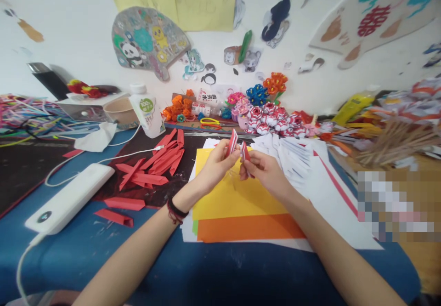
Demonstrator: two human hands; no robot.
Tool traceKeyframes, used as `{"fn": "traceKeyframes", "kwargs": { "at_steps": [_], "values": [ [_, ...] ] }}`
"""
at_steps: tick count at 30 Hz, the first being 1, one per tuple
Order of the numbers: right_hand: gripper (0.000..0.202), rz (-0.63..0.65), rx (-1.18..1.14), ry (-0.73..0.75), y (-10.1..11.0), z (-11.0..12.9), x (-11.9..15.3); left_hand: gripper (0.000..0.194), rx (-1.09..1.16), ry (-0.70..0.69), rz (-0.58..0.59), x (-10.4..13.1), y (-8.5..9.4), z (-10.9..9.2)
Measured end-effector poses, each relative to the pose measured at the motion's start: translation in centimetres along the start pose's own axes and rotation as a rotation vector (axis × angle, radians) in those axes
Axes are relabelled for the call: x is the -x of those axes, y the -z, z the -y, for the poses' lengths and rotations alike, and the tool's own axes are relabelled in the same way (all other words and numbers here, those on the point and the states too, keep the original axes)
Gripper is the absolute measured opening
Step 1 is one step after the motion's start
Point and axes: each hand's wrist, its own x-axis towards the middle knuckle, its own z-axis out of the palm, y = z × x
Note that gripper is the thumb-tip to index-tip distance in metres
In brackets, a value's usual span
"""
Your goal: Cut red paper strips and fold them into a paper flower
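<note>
My left hand (220,161) is closed on a small folded red-and-white paper piece (233,142), gripped between thumb and fingers. A similar folded paper piece (245,151) stands upright in the pinch of my right hand (260,168). The two pieces are close together, with a narrow gap at their tops. Both hands are above a yellow paper sheet (220,200), which lies on an orange sheet (251,229) and white paper. Left of the hands lies a pile of folded red paper strips (155,163). White folded strips (284,159) lie to the right.
A white power bank (70,198) with cables lies at the left, near a white bottle (148,113). Red-and-white paper flowers (268,118) and blue flowers (257,94) line the back. Brown sticks (392,143) and a yellow bottle (354,106) are at the right.
</note>
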Motion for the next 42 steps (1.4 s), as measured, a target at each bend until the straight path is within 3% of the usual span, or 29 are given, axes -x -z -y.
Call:
{"fn": "traceKeyframes", "kwargs": {
  "at_steps": [6, 9, 13, 17, 22, 28, 32, 36, 42],
  "values": [
    [0.033, -0.045, 0.080, 0.073, -0.6, 0.0, 0.0, 0.027, -0.283, -0.044, -0.050, 0.2, -0.1, -0.1],
    [0.023, -0.114, 0.331, 0.166, -0.3, 0.3, 0.1, 0.020, -0.493, -0.110, -0.077, 0.4, -0.2, 0.1],
    [0.017, -0.203, 0.623, 0.248, 0.4, 0.5, 0.2, 0.026, -0.644, -0.176, -0.089, 0.6, -0.5, 0.6],
    [0.018, -0.198, 0.626, 0.196, 0.8, 0.4, 0.3, 0.013, -0.746, -0.245, -0.077, 0.9, -0.7, 0.8],
    [0.020, -0.223, 0.582, 0.162, 0.8, 0.1, 0.2, 0.033, -0.806, -0.324, -0.060, 1.1, -0.6, 0.8],
    [0.021, -0.229, 0.598, 0.158, 0.8, -0.1, 0.2, 0.045, -1.089, -0.639, -0.069, 0.8, 0.2, 1.9],
    [0.024, -0.253, 0.631, 0.171, 0.8, -0.6, 0.2, 0.047, -1.215, -0.729, -0.065, 0.7, 0.5, 2.6],
    [0.025, -0.263, 0.640, 0.185, 0.8, -0.9, 0.1, 0.050, -1.170, -0.682, -0.050, 0.9, 0.3, 2.7],
    [0.022, -0.243, 0.659, 0.169, 1.0, -0.5, -0.1, 0.044, -0.787, -0.268, -0.058, 1.0, -0.5, 2.0]
  ]
}}
